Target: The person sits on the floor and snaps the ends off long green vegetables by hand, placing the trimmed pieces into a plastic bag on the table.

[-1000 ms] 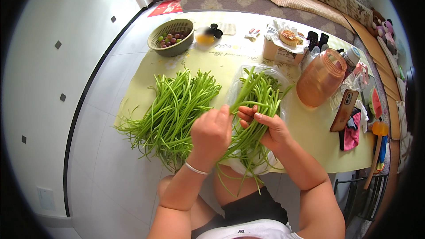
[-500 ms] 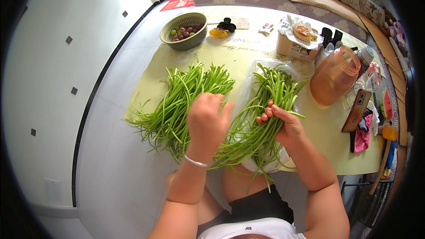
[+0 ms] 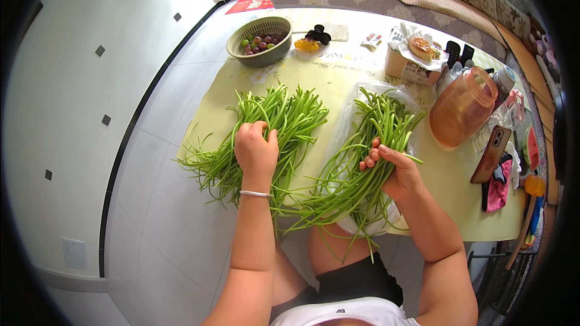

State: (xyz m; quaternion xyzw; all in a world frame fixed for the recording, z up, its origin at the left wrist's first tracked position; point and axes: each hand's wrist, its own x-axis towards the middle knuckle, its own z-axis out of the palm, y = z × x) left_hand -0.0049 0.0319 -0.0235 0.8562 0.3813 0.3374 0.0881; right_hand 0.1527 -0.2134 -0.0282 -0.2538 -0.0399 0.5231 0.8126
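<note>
Two heaps of long, thin green vegetable stalks lie on the table. My left hand (image 3: 256,152), a pale bangle on its wrist, is over the left heap (image 3: 290,111). Its fingers are curled down among the stalks with the thumb held off to the side; the fingertips are partly hidden. My right hand (image 3: 396,169) has its fingers wrapped around a bundle of stalks (image 3: 386,124) in the right heap. That heap rests on a clear plastic bag (image 3: 344,124), and its thin ends trail over the table's front edge toward my lap.
At the far left stands a grey-green basket (image 3: 266,59) of grapes, near a black hair claw (image 3: 319,35). Rightward are a box (image 3: 411,67) with round pastries on top, an orange translucent jug (image 3: 456,111), a leaning phone (image 3: 490,154) and a pink-and-black cloth (image 3: 498,190).
My left hand has moved left from the gap between the heaps onto the left heap. My right hand keeps its grip on the bundle. The whole view has shifted slightly.
</note>
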